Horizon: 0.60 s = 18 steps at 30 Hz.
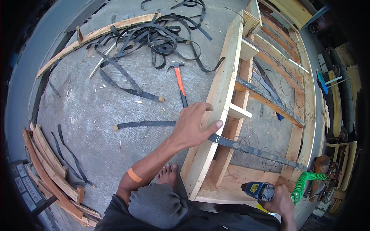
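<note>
With the left hand (192, 125) over the pale wooden frame (224, 94), its grip hard to tell, it's best to pull the flat black strap (258, 151) at four o'clock tight and smooth, well clear of the blue-and-black air tool (262, 191) the right hand (283, 201) grips near five o'clock.

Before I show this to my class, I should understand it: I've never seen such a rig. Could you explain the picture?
No robot here, just bare-handed work. The left of two head-worn fisheye cameras looks down, so straight edges bend near the rim. The right hand holds a blue-and-black tool, near a green coiled hose. The left hand is at the side of a wooden frame, where a dark strap crosses it. On the grey floor lie a hammer and tangled straps, with wooden pieces at the left.
</note>
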Each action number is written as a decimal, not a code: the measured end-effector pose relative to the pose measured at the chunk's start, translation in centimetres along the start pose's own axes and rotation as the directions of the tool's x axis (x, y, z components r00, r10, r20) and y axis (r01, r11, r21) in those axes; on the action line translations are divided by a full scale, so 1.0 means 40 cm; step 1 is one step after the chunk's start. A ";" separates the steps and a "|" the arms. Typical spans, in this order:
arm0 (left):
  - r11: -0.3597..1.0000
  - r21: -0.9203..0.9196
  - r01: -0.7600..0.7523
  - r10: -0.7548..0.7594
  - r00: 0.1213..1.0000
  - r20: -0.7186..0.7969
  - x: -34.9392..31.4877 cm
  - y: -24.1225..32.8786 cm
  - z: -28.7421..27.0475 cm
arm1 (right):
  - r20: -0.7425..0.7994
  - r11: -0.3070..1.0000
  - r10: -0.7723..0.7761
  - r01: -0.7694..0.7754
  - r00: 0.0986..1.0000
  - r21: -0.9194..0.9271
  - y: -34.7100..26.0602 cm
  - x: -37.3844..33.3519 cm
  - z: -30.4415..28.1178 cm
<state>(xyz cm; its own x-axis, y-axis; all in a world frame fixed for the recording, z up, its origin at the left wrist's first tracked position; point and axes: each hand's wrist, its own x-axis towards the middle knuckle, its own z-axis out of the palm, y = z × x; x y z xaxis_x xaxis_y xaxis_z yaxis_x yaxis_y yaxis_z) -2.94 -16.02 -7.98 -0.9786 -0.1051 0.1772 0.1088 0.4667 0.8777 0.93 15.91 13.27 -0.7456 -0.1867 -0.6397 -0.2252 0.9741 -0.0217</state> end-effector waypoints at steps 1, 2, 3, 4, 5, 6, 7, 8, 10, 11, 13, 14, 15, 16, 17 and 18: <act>1.000 0.001 0.025 -0.025 0.995 0.100 0.013 0.050 -0.009 | 0.052 0.999 0.040 -0.040 0.998 0.001 0.033 0.006 0.033; 1.000 0.017 0.006 -0.009 0.990 0.138 0.012 0.052 -0.013 | 0.106 0.997 0.079 -0.079 0.991 0.000 0.064 0.015 0.063; 0.999 0.036 -0.011 0.004 0.985 0.175 0.010 0.050 -0.020 | 0.134 0.999 0.017 -0.011 0.991 -0.045 0.082 0.025 0.083; 0.998 0.047 -0.033 0.022 0.976 0.218 0.013 0.039 -0.022 | 0.134 0.997 0.001 0.010 0.991 -0.075 0.097 0.034 0.106; 0.998 0.058 0.026 -0.041 0.956 0.290 0.010 0.014 -0.034 | 0.151 0.997 -0.001 0.011 0.989 -0.070 0.111 0.036 0.118; 0.995 -0.058 0.077 -0.054 0.946 0.319 0.012 -0.029 -0.043 | 0.167 0.998 0.001 0.010 0.986 -0.065 0.122 0.040 0.128; 0.977 -0.168 0.128 -0.062 0.934 0.352 0.022 -0.086 -0.049 | 0.132 0.999 -0.003 0.007 0.991 -0.033 0.118 0.029 0.132; 0.938 -0.299 0.173 -0.044 0.918 0.395 0.041 -0.151 -0.041 | 0.153 0.999 0.045 -0.045 0.987 -0.001 0.114 0.011 0.123; 0.938 -0.130 0.321 -0.308 0.945 0.108 0.043 -0.314 -0.095 | 0.183 0.993 -0.065 0.044 0.981 0.113 0.107 0.022 0.102; 0.922 0.044 0.384 -0.381 0.923 -0.061 0.051 -0.407 -0.126 | 0.202 0.991 -0.073 0.049 0.977 0.122 0.111 0.027 0.098; 0.863 0.267 0.429 -0.345 0.887 -0.308 0.115 -0.550 -0.148 | 0.233 0.990 -0.035 0.003 0.972 0.138 0.113 0.019 0.095; 0.844 0.343 0.413 -0.272 0.880 -0.389 0.162 -0.581 -0.148 | 0.234 0.992 -0.006 -0.023 0.972 0.121 0.113 0.015 0.093; 0.805 0.439 0.399 -0.200 0.879 -0.433 0.180 -0.603 -0.177 | 0.243 0.994 -0.023 -0.003 0.970 0.105 0.116 0.031 0.096; 0.776 0.517 0.363 -0.118 0.887 -0.446 0.225 -0.614 -0.173 | 0.245 0.996 -0.002 -0.021 0.969 0.092 0.113 0.026 0.100; 0.736 0.591 0.330 -0.035 0.891 -0.454 0.255 -0.622 -0.173 | 0.250 0.996 0.001 -0.022 0.968 0.081 0.118 0.027 0.109; 0.685 0.648 0.332 -0.067 0.915 -0.398 0.271 -0.629 -0.179 | 0.250 0.996 -0.010 -0.012 0.968 0.088 0.121 0.028 0.107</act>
<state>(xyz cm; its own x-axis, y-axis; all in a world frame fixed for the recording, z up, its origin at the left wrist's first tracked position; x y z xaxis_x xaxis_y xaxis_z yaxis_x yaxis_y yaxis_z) -15.02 -35.18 -24.94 -0.8331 -0.4770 0.2800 -0.3639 0.8540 0.3719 1.69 20.98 9.16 -0.5628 -0.1589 -0.8111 -0.1606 0.9837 -0.0813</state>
